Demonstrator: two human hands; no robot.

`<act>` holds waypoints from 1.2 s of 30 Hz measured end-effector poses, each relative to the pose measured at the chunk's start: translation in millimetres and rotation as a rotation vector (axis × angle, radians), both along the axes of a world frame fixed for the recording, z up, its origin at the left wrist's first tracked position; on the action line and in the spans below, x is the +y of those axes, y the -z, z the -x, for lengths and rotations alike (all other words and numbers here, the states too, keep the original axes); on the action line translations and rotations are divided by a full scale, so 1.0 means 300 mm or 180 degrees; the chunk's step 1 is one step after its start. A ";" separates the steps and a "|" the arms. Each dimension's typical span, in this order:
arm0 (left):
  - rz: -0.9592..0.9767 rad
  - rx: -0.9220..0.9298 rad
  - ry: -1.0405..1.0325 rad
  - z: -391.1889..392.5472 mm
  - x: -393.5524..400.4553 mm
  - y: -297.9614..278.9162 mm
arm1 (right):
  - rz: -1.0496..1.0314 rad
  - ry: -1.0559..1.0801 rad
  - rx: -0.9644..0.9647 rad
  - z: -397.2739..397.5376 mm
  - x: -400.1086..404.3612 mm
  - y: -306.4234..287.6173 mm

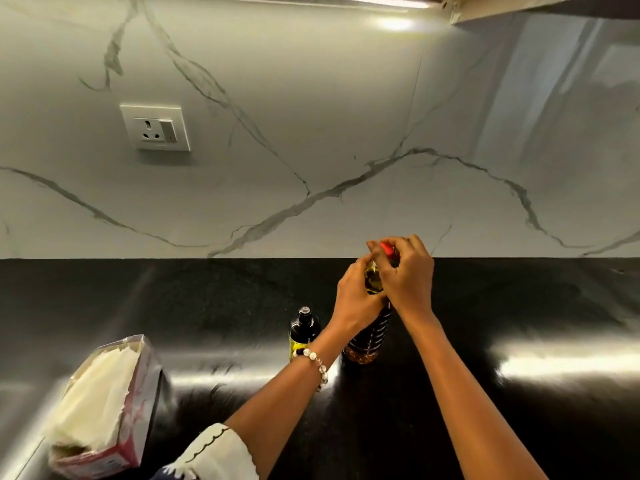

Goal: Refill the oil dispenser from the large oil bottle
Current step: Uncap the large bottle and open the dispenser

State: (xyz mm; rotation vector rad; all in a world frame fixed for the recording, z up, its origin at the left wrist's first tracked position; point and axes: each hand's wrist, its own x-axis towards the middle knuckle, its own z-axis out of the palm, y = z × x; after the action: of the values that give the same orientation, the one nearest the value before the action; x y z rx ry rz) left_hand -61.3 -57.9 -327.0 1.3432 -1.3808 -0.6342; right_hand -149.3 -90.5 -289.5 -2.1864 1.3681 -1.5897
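White marble with grey veins forms the back wall [311, 133], and a black glossy tabletop [519, 306] runs below it, catching bright streaks of light. On the wall toward the left sits a white socket with a switch [155, 127]. At the tabletop's near left corner lies an opened bag of white sheets [100, 403], tilted on its side. Further right, about midway along the tabletop and well back from the near edge, stands a small dark dispenser bottle [304, 330] with a yellow label, upright, its black top on. Just beside it to the right stands the large oil bottle [369, 337], dark and ribbed, also upright. The left hand [356, 296], with a beaded bracelet [317, 362] at the wrist and a white patterned sleeve [221, 452] near the elbow, wraps its fingers around the large bottle's neck. The right hand [407, 271] comes over the top, its fingers curled and pinching the red cap [388, 250]. Both hands touch each other at the neck.
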 end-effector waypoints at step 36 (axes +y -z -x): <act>0.0016 0.0452 -0.0298 0.061 -0.018 0.031 | 0.0120 -0.0874 0.0915 0.107 -0.060 -0.072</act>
State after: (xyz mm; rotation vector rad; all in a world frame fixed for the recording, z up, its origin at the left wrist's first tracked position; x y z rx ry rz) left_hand -79.7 -63.3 -336.3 1.3248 -1.1982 -0.6500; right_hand -181.6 -108.6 -267.8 -2.5713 1.0417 -1.2544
